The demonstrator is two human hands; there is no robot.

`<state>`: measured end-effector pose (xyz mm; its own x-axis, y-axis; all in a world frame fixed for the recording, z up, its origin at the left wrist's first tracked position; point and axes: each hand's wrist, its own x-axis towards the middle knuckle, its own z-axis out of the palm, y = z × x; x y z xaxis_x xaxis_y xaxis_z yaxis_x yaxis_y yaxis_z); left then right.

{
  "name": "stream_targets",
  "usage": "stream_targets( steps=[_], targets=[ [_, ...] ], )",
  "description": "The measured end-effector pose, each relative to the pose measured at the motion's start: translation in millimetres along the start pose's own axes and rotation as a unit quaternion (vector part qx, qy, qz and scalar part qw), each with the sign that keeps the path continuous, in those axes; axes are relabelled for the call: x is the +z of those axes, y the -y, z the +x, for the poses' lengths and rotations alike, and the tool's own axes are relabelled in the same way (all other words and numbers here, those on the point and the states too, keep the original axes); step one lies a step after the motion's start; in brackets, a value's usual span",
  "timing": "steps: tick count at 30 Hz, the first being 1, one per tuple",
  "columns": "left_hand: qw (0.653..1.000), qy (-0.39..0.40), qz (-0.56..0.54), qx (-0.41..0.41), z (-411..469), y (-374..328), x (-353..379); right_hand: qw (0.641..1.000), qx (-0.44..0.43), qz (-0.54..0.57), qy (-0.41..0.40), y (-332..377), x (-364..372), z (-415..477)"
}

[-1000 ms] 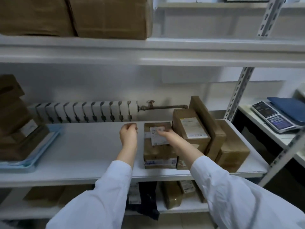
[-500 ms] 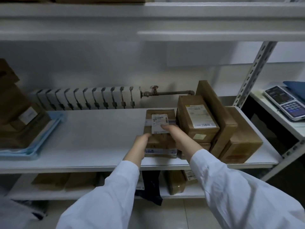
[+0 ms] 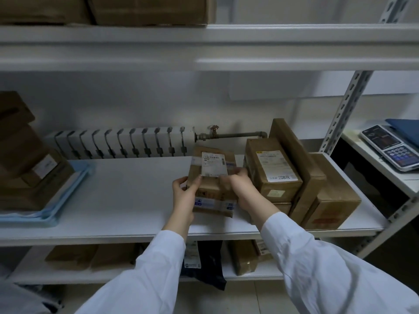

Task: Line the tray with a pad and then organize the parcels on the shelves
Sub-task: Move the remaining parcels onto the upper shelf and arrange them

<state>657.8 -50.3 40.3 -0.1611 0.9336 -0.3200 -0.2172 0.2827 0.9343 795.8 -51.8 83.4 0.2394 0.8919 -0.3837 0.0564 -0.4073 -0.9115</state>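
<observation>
- Shelf (image 3: 127, 200): white, boxes (image 3: 274, 168) at right end
- Parcel (image 3: 213, 177): taped carton, mid-shelf near front edge; likely stiff, light; best held by its side edges
- Left hand (image 3: 184, 196), right hand (image 3: 243, 191): each clasping a parcel side

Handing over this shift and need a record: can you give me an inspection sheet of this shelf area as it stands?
Surface: white middle shelf, tray at left, parcels at right.
Job's things: small parcel held at both sides; blue tray carries stacked parcels; pad cannot be told apart from the tray; right parcels packed together.
Clutter: boxes on the top shelf; more parcels and a dark bag on the lower shelf.
Grippers: left hand grips the small parcel's left side, right hand its right side.
Cables: nothing seen.
Surroundings: radiator and pipe behind the shelf; scale on a side table at right.
</observation>
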Motion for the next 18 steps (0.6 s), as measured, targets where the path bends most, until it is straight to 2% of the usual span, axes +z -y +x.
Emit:
stream_targets(
  steps=[3,6,10,14,18],
  targets=[
    [0.998,-0.028,-0.058,0.002,-0.9,-5.7,-3.9,0.998,-0.055,0.001,-0.011,9.4,-4.7,-6.9],
    [0.992,-0.017,-0.124,-0.014,-0.8,-7.8,-6.4,0.993,-0.113,0.018,-0.012,15.8,-17.9,-17.5],
    [0.978,0.027,-0.199,-0.049,-9.4,-8.2,3.3,0.979,-0.161,-0.095,-0.085,18.3,-38.0,-19.0],
    [0.962,0.071,-0.25,-0.089,-20.1,-6.7,17.2,0.93,-0.136,-0.28,-0.197,18.6,-64.7,-23.4],
    [0.957,0.068,-0.263,-0.105,-23.2,-2.0,22.8,0.914,-0.081,-0.333,-0.215,14.5,-80.4,-23.8]
  ],
)
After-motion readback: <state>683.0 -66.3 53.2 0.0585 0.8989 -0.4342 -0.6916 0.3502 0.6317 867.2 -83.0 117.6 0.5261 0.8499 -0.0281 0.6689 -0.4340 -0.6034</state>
